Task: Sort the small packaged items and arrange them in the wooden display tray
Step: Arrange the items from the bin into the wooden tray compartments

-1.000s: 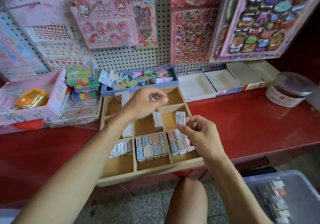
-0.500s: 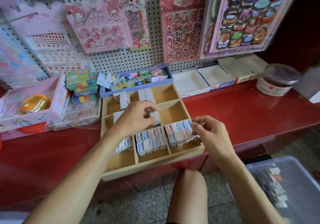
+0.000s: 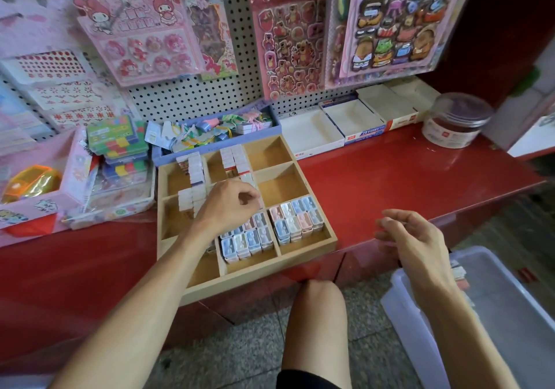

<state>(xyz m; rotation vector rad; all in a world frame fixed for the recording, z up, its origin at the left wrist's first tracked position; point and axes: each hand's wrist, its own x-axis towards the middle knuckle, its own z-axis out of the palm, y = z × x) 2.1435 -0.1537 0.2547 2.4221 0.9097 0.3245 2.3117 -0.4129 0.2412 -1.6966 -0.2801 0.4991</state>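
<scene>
While left hand (image 3: 231,205) covers wooden tray (image 3: 306,249), plastic bin (image 3: 498,307) beside

The word "TOY" stands in yellow letters at the top of the pink bear sticker sheet (image 3: 288,31) hanging on the pegboard. The number "28" is printed on the blue front edge of a white cardboard box (image 3: 365,132) on the worktop; other print is too small to read.

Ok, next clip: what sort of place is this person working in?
Most likely a small stationery or toy shop. Carded sticker sheets hang on a white pegboard, a red counter carries open stock boxes, and a wooden display tray holds rows of small packaged items.
</scene>
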